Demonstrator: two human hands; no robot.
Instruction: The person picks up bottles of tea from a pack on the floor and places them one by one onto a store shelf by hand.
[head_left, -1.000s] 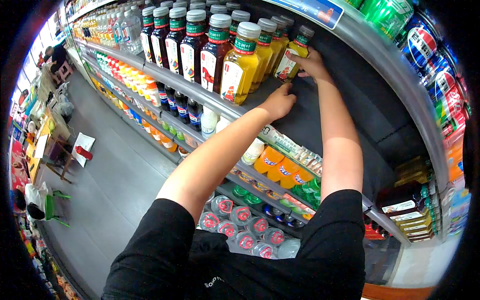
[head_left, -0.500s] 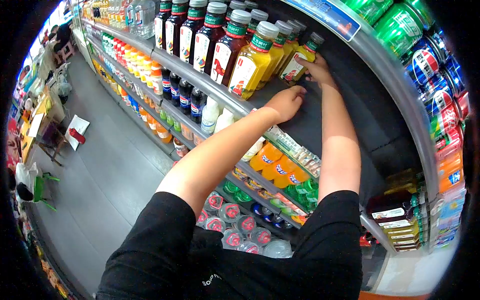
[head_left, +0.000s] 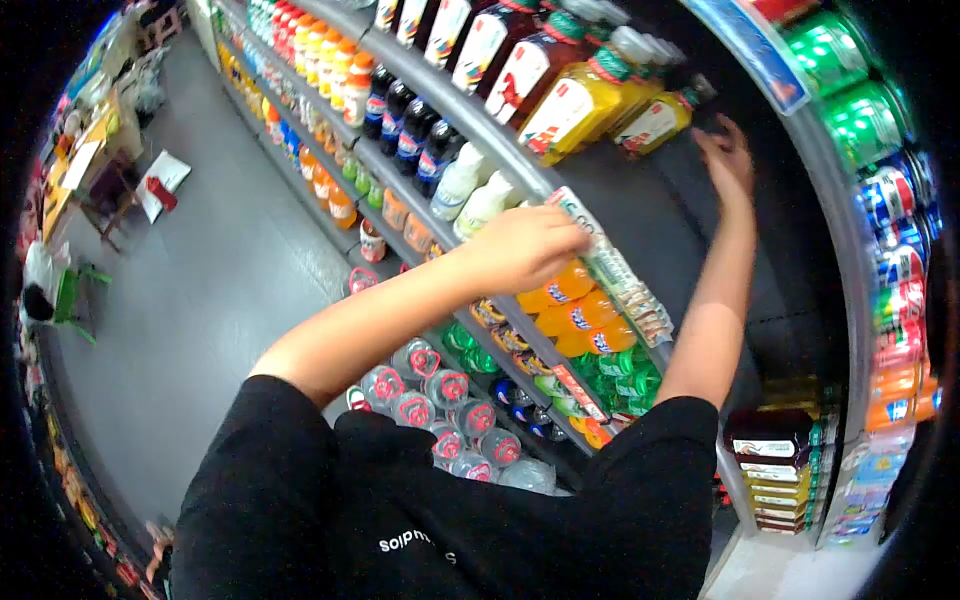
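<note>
My right hand (head_left: pixel 728 158) is raised over the dark shelf (head_left: pixel 640 200), fingers apart, a little to the right of a small yellow bottle (head_left: pixel 652 122) and not touching it. That bottle stands beside larger yellow bottles (head_left: pixel 570 108) with green neck bands. Dark red tea bottles (head_left: pixel 528 62) stand to their left. My left hand (head_left: pixel 535 245) is at the shelf's front edge by the price label strip (head_left: pixel 610 262), its fingers curled together. Whatever it holds, if anything, is hidden. Orange Fanta bottles (head_left: pixel 582 318) lie below that hand.
Milky white bottles (head_left: pixel 462 182) and Pepsi bottles (head_left: pixel 412 135) fill the lower shelf. Large clear bottles with red handles (head_left: pixel 445 385) stand near the floor. Cans (head_left: pixel 862 120) line the right side. A green stool (head_left: pixel 72 298) is on the floor at left.
My right hand has let go of the small yellow bottle and moved right. My left hand has moved down and left to the shelf edge. The view has shifted, with the shelf bottles higher in it.
</note>
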